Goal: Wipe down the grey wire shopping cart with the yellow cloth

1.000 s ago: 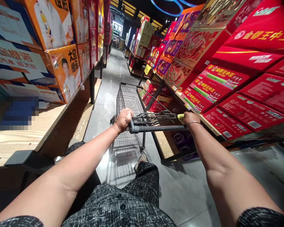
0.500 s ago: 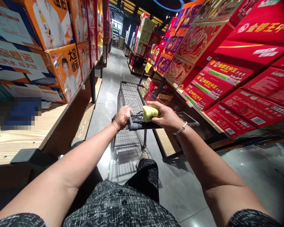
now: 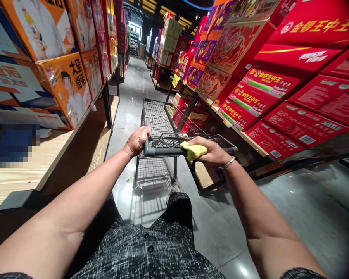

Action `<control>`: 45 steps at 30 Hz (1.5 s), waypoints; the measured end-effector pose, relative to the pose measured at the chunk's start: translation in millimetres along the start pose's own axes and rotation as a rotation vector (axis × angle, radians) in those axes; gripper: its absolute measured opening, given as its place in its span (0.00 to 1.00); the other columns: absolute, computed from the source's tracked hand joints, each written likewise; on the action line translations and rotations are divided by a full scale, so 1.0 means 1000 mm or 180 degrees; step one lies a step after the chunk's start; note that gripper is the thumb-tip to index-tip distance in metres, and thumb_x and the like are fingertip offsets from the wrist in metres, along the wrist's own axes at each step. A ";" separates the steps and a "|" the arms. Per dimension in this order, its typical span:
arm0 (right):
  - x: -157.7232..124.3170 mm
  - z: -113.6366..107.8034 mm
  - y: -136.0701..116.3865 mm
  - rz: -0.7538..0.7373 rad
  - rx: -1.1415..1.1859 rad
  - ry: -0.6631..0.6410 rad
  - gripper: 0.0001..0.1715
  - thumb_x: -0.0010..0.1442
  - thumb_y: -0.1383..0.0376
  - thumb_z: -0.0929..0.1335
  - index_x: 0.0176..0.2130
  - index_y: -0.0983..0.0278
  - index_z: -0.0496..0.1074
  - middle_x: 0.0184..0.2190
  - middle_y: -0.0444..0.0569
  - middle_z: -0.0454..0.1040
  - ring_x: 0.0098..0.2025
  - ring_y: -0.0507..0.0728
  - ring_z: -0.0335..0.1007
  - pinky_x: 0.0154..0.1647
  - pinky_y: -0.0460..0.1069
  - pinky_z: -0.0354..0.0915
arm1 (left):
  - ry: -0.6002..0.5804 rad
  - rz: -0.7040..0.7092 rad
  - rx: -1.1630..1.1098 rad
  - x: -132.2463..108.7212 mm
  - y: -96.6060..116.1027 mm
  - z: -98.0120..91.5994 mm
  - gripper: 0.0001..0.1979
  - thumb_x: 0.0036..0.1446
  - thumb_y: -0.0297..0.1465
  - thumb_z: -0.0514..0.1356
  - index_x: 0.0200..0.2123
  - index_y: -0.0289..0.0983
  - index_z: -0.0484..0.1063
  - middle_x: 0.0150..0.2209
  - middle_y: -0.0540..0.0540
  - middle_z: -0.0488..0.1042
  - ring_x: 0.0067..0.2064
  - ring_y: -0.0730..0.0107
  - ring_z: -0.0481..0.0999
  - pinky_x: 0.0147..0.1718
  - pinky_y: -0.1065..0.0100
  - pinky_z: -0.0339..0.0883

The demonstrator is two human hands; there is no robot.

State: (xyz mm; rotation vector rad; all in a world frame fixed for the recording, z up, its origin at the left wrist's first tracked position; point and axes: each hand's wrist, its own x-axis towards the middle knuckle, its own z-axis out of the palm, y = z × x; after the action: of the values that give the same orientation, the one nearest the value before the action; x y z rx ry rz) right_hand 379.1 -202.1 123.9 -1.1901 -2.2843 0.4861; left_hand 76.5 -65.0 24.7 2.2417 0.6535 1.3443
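A dark wire shopping cart [image 3: 157, 116] stands in front of me, its basket showing nothing inside. My left hand [image 3: 139, 140] is closed round the left end of the cart, where the grey handle bar [image 3: 164, 150] bends forward. Toward the right part of that bar, my right hand [image 3: 213, 150] grips a yellow cloth [image 3: 194, 150] and presses it over the bar. The cloth is bunched, and it hides the stretch of bar beneath it. A pale band circles my right wrist.
Stacked orange cartons [image 3: 65, 85] fill the wooden shelf [image 3: 55, 155] on the left. Red boxes [image 3: 282, 116] are piled on the right-hand shelf, close to the cart's side. A grey tiled aisle [image 3: 133, 81] runs ahead between the displays.
My right hand has moved right along the handle with the cloth, which now lies over the bar. More of the bar shows between my hands. My left hand keeps its hold.
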 end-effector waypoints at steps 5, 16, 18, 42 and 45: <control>-0.072 -0.068 0.045 0.1676 -0.0220 0.0094 0.31 0.46 0.54 0.75 0.49 0.62 0.74 0.49 0.54 0.77 0.47 0.62 0.75 0.51 0.55 0.70 | 0.0045 -0.0019 -0.0080 0.001 -0.003 -0.005 0.32 0.67 0.57 0.34 0.29 0.41 0.64 0.33 0.42 0.70 0.39 0.57 0.72 0.46 0.53 0.70; -0.083 0.004 0.043 0.0898 -0.1353 0.1308 0.27 0.51 0.68 0.71 0.52 0.56 0.74 0.54 0.53 0.74 0.57 0.64 0.70 0.60 0.62 0.65 | 0.0202 -0.0080 -0.0325 -0.001 0.002 -0.004 0.30 0.67 0.56 0.37 0.28 0.42 0.62 0.34 0.40 0.71 0.40 0.55 0.73 0.48 0.50 0.70; -0.058 0.039 0.021 0.0474 -0.1401 0.1358 0.29 0.54 0.69 0.71 0.55 0.53 0.73 0.57 0.53 0.72 0.58 0.64 0.69 0.60 0.62 0.65 | 0.0167 -0.0080 -0.0324 -0.001 0.001 -0.007 0.29 0.67 0.55 0.37 0.28 0.42 0.62 0.35 0.40 0.72 0.42 0.55 0.73 0.50 0.50 0.70; -0.071 0.037 0.008 0.0591 -0.2571 0.1141 0.26 0.58 0.66 0.72 0.55 0.52 0.73 0.56 0.50 0.76 0.55 0.63 0.69 0.63 0.65 0.52 | -0.1027 -0.1548 -0.0171 0.036 -0.045 -0.124 0.31 0.44 0.63 0.62 0.30 0.39 0.79 0.40 0.40 0.82 0.39 0.53 0.78 0.38 0.58 0.76; -0.092 0.027 0.009 0.0838 -0.2441 0.1222 0.26 0.57 0.65 0.71 0.56 0.53 0.73 0.56 0.51 0.76 0.56 0.64 0.68 0.61 0.64 0.58 | -0.1572 -0.1667 0.0266 0.058 -0.052 -0.144 0.32 0.39 0.61 0.67 0.37 0.41 0.82 0.35 0.44 0.82 0.39 0.54 0.80 0.40 0.60 0.76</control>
State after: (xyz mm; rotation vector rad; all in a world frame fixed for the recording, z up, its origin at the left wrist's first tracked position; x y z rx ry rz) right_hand 413.6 -275.5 71.7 -1.7619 -2.0144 -0.5565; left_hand -37.3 29.1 95.5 2.1299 1.0209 0.4972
